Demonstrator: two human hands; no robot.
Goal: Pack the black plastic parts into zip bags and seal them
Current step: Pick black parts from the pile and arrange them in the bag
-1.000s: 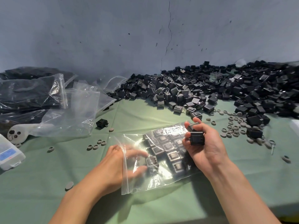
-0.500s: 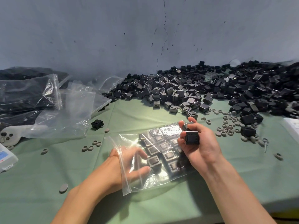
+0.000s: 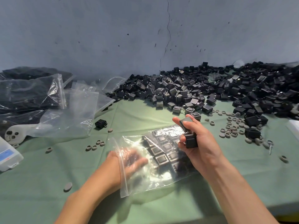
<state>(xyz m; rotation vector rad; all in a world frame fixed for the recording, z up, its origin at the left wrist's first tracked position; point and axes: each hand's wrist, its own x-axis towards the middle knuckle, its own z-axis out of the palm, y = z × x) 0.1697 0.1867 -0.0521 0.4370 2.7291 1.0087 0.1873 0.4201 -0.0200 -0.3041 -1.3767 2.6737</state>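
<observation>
Left hand, fingers blurred but seemingly straight, sat inside the limp, probably slippery zip bag at 6 o'clock, best held by its mouth; right hand clutched two likely light, rigid black parts.

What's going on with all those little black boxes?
A person is filling a zip bag on the green table. The left hand is inside the open bag, beside the packed parts. The right hand grips a couple of black parts above it. A big pile waits behind.
</observation>
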